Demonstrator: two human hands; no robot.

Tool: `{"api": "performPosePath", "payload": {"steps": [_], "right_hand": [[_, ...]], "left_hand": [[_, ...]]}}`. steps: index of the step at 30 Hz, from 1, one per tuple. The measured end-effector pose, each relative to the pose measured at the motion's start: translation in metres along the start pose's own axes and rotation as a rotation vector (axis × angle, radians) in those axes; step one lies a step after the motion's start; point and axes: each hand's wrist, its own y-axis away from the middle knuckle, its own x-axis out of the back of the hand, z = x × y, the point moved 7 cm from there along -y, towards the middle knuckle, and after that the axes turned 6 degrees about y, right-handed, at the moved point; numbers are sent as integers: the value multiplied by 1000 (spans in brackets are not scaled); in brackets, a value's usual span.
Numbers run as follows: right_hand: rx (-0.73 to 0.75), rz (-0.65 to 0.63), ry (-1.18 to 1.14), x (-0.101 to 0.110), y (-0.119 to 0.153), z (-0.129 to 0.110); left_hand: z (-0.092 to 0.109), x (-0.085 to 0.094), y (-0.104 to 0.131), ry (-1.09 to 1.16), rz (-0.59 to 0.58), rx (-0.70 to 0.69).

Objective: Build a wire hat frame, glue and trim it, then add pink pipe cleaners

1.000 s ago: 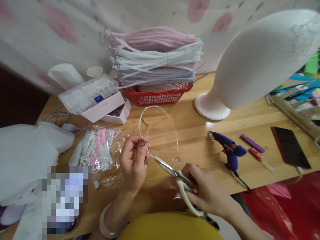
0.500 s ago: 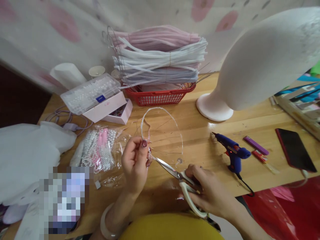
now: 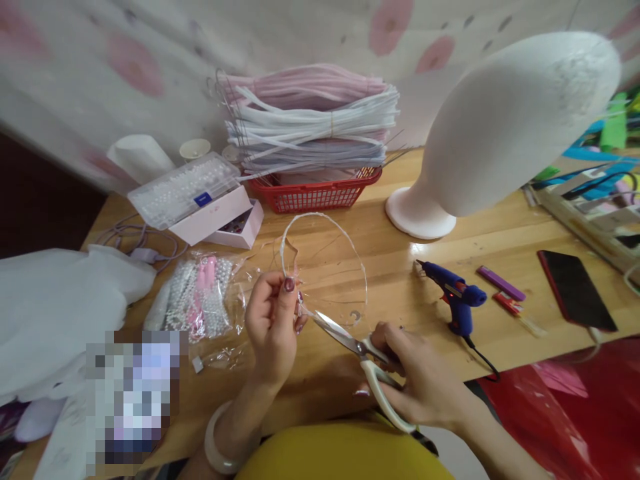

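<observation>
My left hand (image 3: 271,325) pinches one end of a thin white wrapped headband hoop (image 3: 327,223) that arches up over the wooden table (image 3: 380,267). In my right hand (image 3: 417,380) are white-handled scissors (image 3: 353,345), their blades slightly apart with the tips right beside my left fingers at the hoop's end. A clear wrapper lies under the hoop.
A red basket (image 3: 315,193) stacked with white and pink strips stands at the back. A white foam head (image 3: 505,127) is at right. A blue glue gun (image 3: 453,297), lighters (image 3: 501,285) and a phone (image 3: 575,290) lie right. Bead boxes (image 3: 193,200) and bead packets (image 3: 200,297) sit left.
The view shifted slightly. The scissors and both hands stay at the hoop's end, with hardly any movement.
</observation>
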Motion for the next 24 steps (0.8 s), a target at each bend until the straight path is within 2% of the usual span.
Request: {"api": "performPosePath", "payload": {"steps": [13,24], "right_hand": [[3,-14,17,1,6,3],[-37,-17,-9,-6,3,5]], "left_hand": [[2,-3,4,21,-41,-5],[5,-4,3,28,-12,-19]]}}
